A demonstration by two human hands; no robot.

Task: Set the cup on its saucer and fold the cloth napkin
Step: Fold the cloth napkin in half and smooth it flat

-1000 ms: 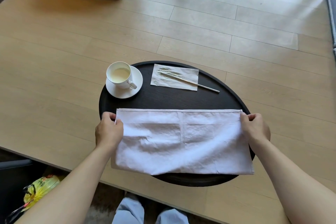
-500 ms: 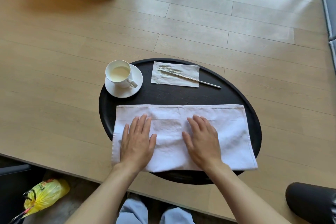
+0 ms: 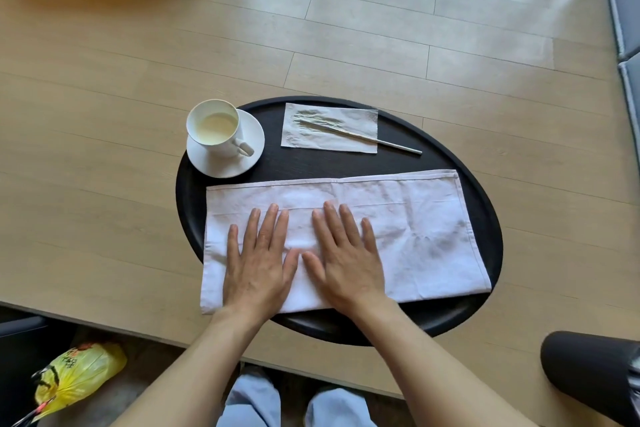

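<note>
A white cup [image 3: 216,130] holding a pale drink stands on its white saucer [image 3: 254,146] at the far left of the round black table [image 3: 398,163]. The white cloth napkin [image 3: 415,229] lies folded into a long rectangle across the near half of the table. My left hand [image 3: 259,258] and my right hand [image 3: 346,255] rest flat on the napkin's left half, side by side, fingers spread, thumbs almost touching. Neither hand grips anything.
A paper napkin [image 3: 346,130] with a thin metal stick [image 3: 391,143] across it lies at the far side of the table. A yellow bag [image 3: 76,378] sits on the floor at lower left, a dark object [image 3: 588,371] at lower right.
One second ago my hands held the napkin's two ends. They let go, came to the middle and now press flat on it, closer together and further left than half a second ago.
</note>
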